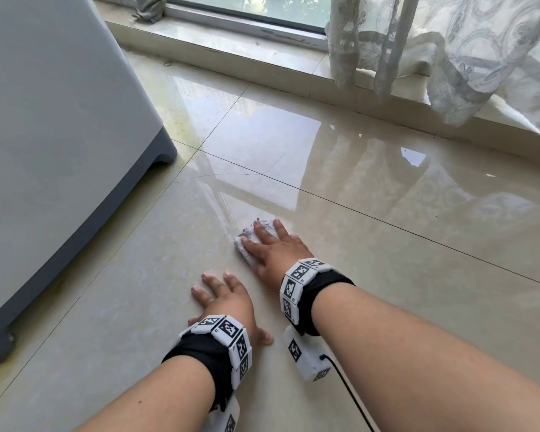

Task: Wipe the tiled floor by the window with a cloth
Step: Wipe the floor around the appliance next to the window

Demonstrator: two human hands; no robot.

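Note:
A small white cloth (245, 241), greyed with dirt at its far edge, lies bunched on the glossy beige tiled floor (371, 244). My right hand (273, 249) presses flat on top of it, fingers spread over the cloth and pointing towards the window. My left hand (228, 302) rests palm down on the bare tile just nearer to me and to the left, fingers apart, holding nothing. Both wrists carry black bands with white marker blocks. The floor beyond the cloth shines with a wet streak.
A grey appliance (60, 135) stands on the left, its dark base on the floor. The raised window sill (231, 48) runs across the back, with a grey rag (148, 7) on it. A lace curtain (449, 57) hangs at the right. A hair strand (247, 173) lies on the tile.

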